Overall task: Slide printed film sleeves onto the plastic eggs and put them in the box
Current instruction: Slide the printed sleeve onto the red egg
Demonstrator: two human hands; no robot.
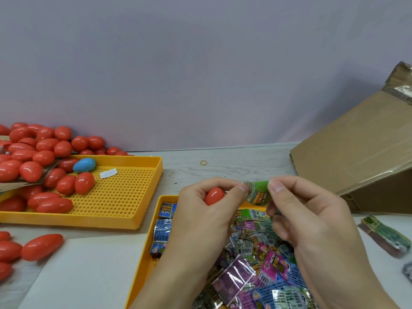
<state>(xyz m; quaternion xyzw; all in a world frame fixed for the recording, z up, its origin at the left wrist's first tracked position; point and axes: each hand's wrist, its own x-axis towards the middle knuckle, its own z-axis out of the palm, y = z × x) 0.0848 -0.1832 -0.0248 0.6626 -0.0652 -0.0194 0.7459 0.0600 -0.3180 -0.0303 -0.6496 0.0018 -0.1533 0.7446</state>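
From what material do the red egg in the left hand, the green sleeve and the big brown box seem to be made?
Red egg: likely hard plastic, glossy; it carries a bright highlight.
Green sleeve, pinched between left hand and right hand: thin printed film, probably plastic; it bends and shines.
Brown box: cardboard, matt, with a torn edge and shiny tape on top.

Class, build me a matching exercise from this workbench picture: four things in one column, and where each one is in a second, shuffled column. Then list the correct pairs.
Things
1. blue egg
2. green film sleeve
3. rubber band
4. cardboard box

Places
A. lying alone on the bare table
B. among red eggs in the perforated yellow tray
C. tipped on its side at the right
D. pinched between both hands

Pairs: 1-B, 2-D, 3-A, 4-C
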